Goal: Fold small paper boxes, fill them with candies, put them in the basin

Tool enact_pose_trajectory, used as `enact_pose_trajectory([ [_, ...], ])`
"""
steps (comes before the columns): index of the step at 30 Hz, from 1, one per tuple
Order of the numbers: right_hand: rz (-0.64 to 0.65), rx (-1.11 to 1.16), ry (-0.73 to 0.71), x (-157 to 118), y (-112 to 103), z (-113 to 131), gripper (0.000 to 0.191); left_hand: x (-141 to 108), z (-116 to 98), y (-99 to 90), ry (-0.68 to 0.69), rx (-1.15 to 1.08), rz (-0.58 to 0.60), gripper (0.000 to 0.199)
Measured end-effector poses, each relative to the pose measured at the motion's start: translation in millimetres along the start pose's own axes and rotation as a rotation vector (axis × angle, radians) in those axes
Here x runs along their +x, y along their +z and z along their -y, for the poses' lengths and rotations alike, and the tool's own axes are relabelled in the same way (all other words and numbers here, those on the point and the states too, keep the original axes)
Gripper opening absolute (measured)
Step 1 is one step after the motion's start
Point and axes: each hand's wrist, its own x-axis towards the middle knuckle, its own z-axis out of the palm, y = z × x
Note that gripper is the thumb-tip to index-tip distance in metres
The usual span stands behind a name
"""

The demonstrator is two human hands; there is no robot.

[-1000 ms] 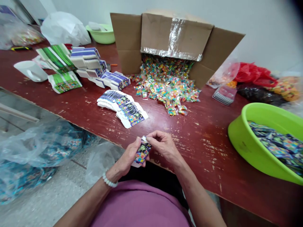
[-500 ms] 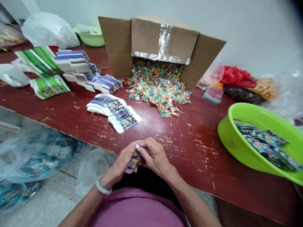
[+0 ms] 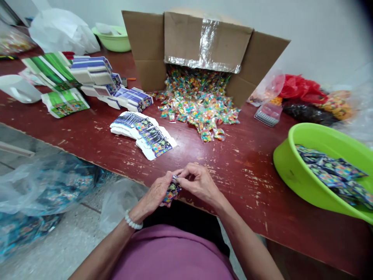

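Note:
A small dark printed box with colourful pictures is held at the table's front edge. My left hand is wrapped round its left side. The fingers of my right hand pinch its upper end. Beyond my hands, a fanned stack of flat printed boxes lies on the table. Many small clear-wrapped colourful candies spill out of an open cardboard box behind it.
A green basin with dark printed packets stands at the right. Blue and green box stacks, a white mug and a white bag are at the left. Plastic bags lie at the back right; bagged blue packets are at the lower left.
The view has shifted slightly. On the held box, the white flap at the top that stood up earlier now shows less, and my right hand's fingers have moved at that end.

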Motion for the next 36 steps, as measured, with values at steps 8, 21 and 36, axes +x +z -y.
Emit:
enact_pose_trajectory([
  [8,-0.081,0.046,-0.072,-9,23,-5,0.016,9,4,3.6,-0.032,-0.282,-0.098,0.074],
  [21,-0.447,-0.055,0.129,60,-58,-57,0.031,9,-6,4.0,0.030,-0.427,-0.048,0.050],
  [36,-0.481,-0.623,0.303,81,-56,-69,0.035,36,11,-15.9,0.253,0.081,-0.469,0.046],
])
